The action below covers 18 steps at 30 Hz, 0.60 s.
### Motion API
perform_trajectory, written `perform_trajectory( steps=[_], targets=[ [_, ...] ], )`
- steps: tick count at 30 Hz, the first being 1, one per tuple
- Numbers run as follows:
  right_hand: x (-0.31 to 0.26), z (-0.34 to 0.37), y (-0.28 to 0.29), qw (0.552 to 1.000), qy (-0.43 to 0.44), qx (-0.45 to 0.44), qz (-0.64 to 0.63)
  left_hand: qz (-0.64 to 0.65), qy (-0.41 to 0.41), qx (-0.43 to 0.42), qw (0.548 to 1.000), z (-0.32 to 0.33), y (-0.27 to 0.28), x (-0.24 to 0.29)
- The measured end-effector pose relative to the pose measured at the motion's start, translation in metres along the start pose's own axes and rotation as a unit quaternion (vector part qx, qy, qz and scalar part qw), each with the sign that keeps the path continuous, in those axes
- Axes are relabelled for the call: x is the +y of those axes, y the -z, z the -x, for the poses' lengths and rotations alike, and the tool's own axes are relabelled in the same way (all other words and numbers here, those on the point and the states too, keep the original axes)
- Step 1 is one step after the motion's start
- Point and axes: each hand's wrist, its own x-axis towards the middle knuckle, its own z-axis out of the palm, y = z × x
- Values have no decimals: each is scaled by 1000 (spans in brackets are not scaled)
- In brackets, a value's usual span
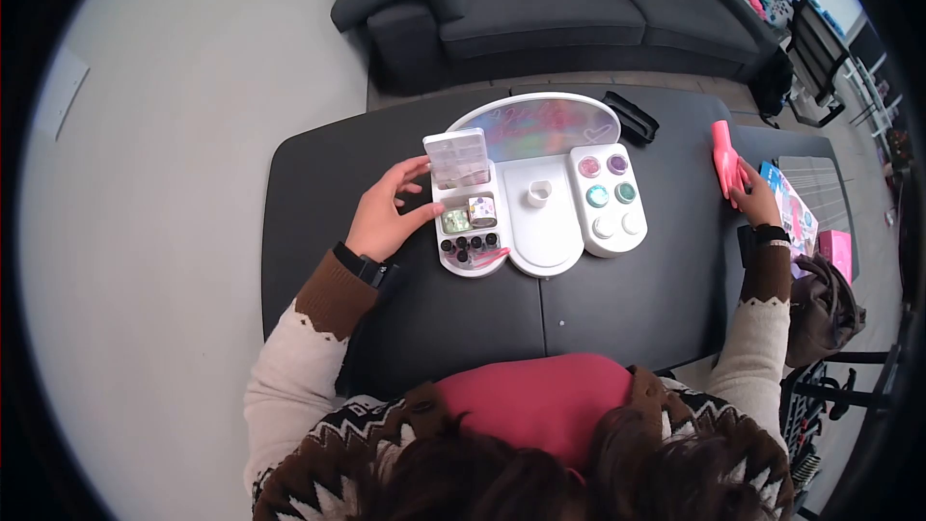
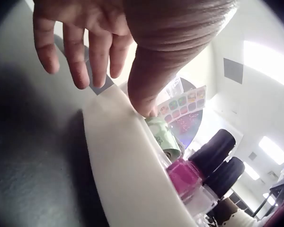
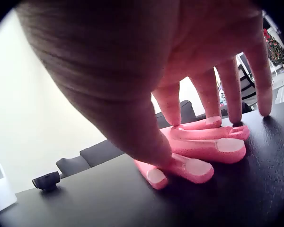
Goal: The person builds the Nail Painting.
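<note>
A white nail kit station (image 1: 545, 256) stands on the black table, its lidded left wing holding small rolls and nail polish bottles (image 1: 463, 243). My left hand (image 1: 386, 212) is at that wing's outer side, fingers spread and nothing held. In the left wrist view its thumb (image 2: 144, 90) reaches over the white rim beside a green roll (image 2: 163, 137). Far to the right lies a pink model hand (image 1: 725, 159). My right hand (image 1: 759, 201) pinches its fingers between thumb and index finger; the other fingertips reach down by the tabletop in the right wrist view.
The station's right wing carries several small pots (image 1: 598, 195), and a white cup (image 1: 539, 193) sits in the middle. A black strap (image 1: 632, 119) lies behind. At right are a colourful box (image 1: 796, 212), a pink box (image 1: 835, 253) and a dark bag (image 1: 825, 309).
</note>
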Motion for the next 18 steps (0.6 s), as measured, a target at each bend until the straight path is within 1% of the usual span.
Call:
perform_trajectory(
  steps=[1,2,3,4,5,8,10,11,12,14,16,17,18],
  targets=[
    [2,-2,-3,1000,-1,0,1,39,17,-42,998,2,0,-5],
    [6,-4,-10,999,25,22,35,41,16,-45,998,3,-1,-13],
    [6,-3,-9,995,48,47,71,50,-8,-64,997,2,-4,-22],
    [6,0,-7,995,43,50,73,60,-33,-84,994,1,-7,-30],
    [-9,6,-7,995,33,54,74,63,-37,-89,993,2,-8,-31],
    [-38,16,-7,994,13,71,83,64,-55,-82,993,7,-8,-31],
    [-58,21,-3,984,-51,75,153,54,-35,-77,995,13,-7,-25],
    [-41,14,-7,980,-44,89,171,38,-49,-63,996,17,-7,-25],
    [-52,18,-8,978,-69,82,176,35,-50,-50,997,21,-9,-33],
    [-64,26,-12,974,-65,95,195,45,-42,-42,997,28,-6,-26],
    [-62,20,-17,969,-80,65,224,46,-31,-42,998,34,0,-18],
    [-53,14,-24,973,-73,87,199,47,-25,-39,998,36,2,-13],
    [-63,14,-23,971,-61,110,202,66,-8,-40,997,37,4,-12]
  ],
)
